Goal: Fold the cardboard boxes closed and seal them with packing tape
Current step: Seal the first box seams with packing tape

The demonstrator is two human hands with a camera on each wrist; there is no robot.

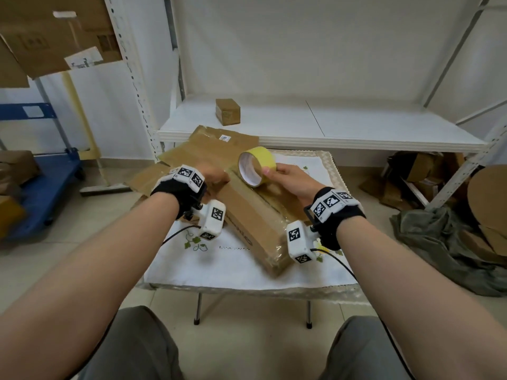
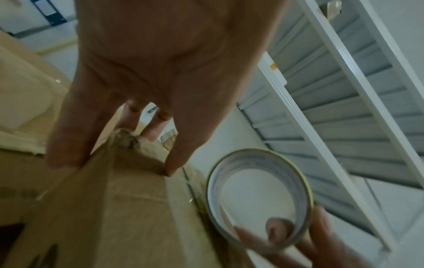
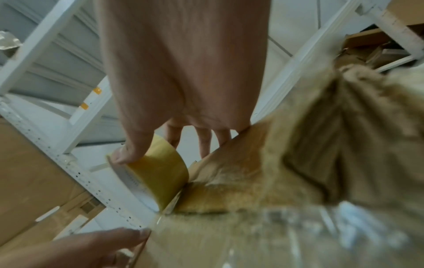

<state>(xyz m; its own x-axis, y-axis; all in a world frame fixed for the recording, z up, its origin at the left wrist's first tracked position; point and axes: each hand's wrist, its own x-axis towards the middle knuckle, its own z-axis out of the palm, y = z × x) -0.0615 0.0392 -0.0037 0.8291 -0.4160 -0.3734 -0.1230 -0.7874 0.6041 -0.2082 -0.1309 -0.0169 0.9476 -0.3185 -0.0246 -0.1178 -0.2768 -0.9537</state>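
Note:
A long flat cardboard box (image 1: 255, 220) lies closed and aslant on the small cloth-covered table (image 1: 192, 267), shiny tape along its top. My right hand (image 1: 288, 179) grips a yellow roll of packing tape (image 1: 256, 165) standing on edge on the box's far end; the thumb is on the roll's rim (image 3: 128, 154), the fingers behind it. My left hand (image 1: 214, 175) holds the box's far left corner, thumb (image 2: 181, 157) and fingers (image 2: 66, 150) straddling the edge (image 2: 128, 163). The tape roll (image 2: 259, 197) stands just right of that hand.
Flattened cardboard sheets (image 1: 208, 146) lie at the table's far left. A small sealed box (image 1: 227, 111) sits on the white shelf (image 1: 329, 124) behind. A blue cart (image 1: 46, 176) is on the left; cardboard scraps and a grey cloth (image 1: 439, 242) lie on the floor at right.

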